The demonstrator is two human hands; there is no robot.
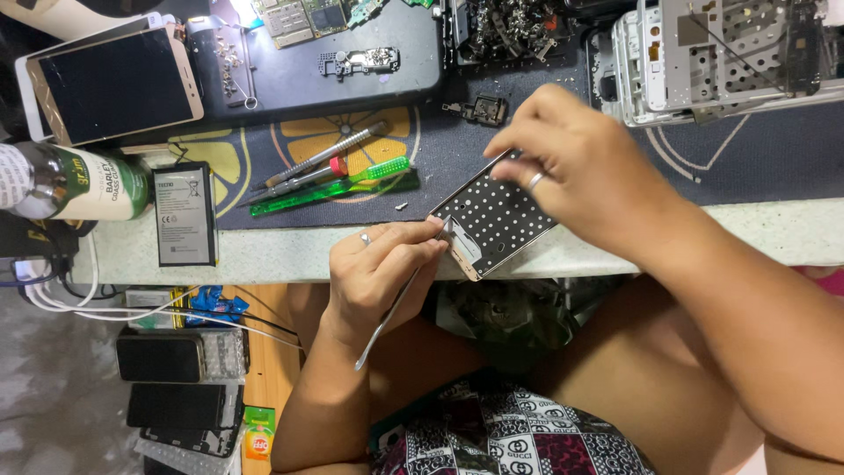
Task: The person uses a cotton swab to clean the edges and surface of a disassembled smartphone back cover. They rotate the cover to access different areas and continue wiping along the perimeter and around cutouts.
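My left hand (378, 268) grips a thin metal prying tool (387, 310), with its tip against the lower corner of a phone frame (494, 220). The frame is a flat panel, black with rows of white dots and a pale metal rim, and it rests tilted over the counter's front edge. My right hand (571, 171) holds the frame from above by its upper end, fingers curled over the rim. A ring shows on one finger of each hand.
On the dark mat lie two screwdrivers (321, 163), a green plastic tool (338, 186) and a small metal part (482, 111). A battery (185, 214), a bottle (75, 183) and a gold phone (114, 84) sit at left. White phone frames (703, 53) stand at the back right.
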